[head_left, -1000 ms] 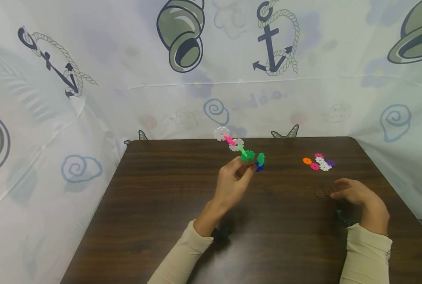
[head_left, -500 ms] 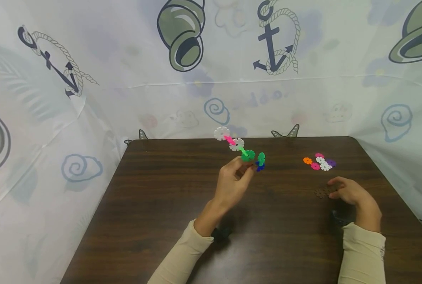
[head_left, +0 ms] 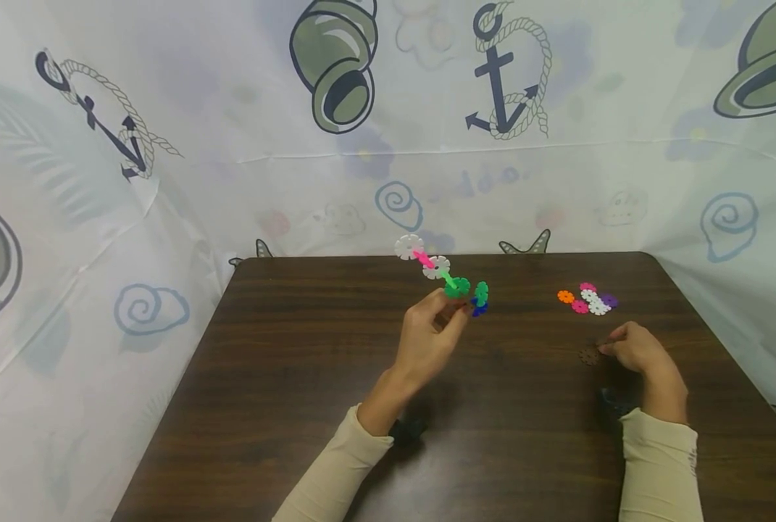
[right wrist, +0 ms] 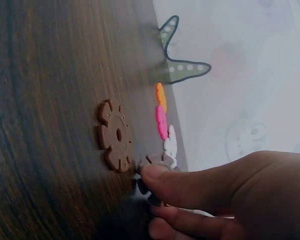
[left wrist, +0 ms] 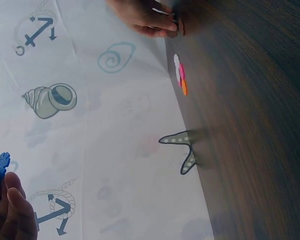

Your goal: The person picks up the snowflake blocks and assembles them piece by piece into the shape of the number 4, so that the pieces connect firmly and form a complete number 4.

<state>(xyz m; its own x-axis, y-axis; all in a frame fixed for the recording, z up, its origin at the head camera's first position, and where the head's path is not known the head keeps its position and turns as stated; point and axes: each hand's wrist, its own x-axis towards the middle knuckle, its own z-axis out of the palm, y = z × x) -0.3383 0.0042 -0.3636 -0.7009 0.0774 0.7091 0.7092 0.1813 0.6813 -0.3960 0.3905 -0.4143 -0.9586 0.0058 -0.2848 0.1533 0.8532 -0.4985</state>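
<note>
My left hand (head_left: 425,341) holds up a chain of interlocking flower-shaped discs by its lower end. White discs (head_left: 436,267), a pink one (head_left: 423,258) and green ones (head_left: 456,288) run up and away; a blue disc (head_left: 480,308) shows near the fingertips, also seen at the lower left of the left wrist view. Some of the chain hides behind the fingers. Low over the table, my right hand (head_left: 645,355) pinches a brown disc (right wrist: 149,161) between thumb and fingers. Flat on the wood beside it lies another brown disc (right wrist: 115,137).
Beyond my right hand is a small cluster of loose discs: orange (head_left: 565,296), pink (head_left: 580,307), white (head_left: 598,307) and purple (head_left: 609,299). The dark wooden table (head_left: 296,377) ends against a printed cloth (head_left: 309,188) at the back.
The right hand has moved left to the brown discs, and its thumb and fingers have closed on one of them. The left hand and its chain have barely moved.
</note>
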